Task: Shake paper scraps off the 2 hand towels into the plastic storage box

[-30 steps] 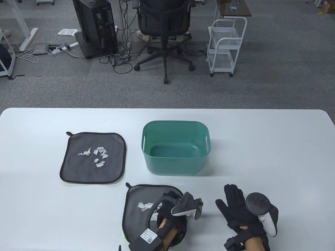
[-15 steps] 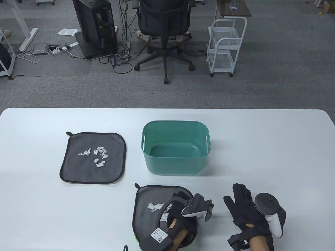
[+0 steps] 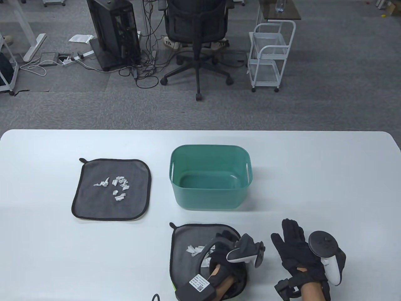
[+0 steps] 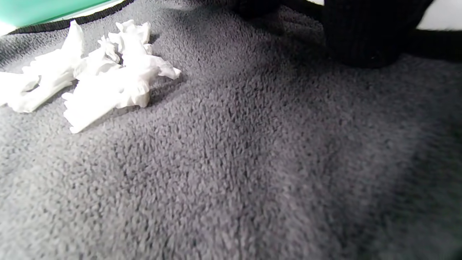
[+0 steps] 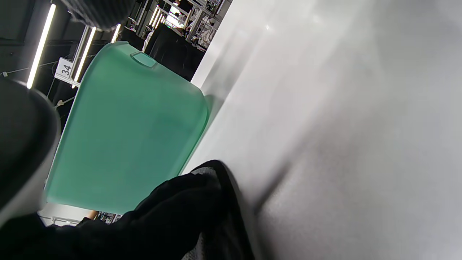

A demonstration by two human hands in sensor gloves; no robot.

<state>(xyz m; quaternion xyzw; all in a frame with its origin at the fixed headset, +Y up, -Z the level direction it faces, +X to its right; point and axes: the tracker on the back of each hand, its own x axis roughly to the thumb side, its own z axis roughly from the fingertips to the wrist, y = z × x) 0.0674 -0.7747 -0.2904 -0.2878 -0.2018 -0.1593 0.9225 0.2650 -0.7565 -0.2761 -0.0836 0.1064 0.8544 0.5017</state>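
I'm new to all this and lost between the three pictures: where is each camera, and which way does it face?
Table view: above, looking down at the white table, both hands, office floor beyond.
Left wrist view: low over the near towel, facing paper scraps; a dark glove part at the top.
Right wrist view: tilted, along the table toward the green box; glove at bottom.
Shared: the box and near towel.

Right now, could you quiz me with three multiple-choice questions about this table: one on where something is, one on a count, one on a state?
1. Where is the left hand?
A. on the near towel
B. inside the box
C. on the far towel

2. How many towels carry paper scraps?
A. none
B. one
C. two

3. What is in the green box?
A. a towel
B. nothing
C. scraps

Key: 1 A, the hand lies on the near towel. 2 C, the far towel holds scraps too. 3 B, its floor is bare.
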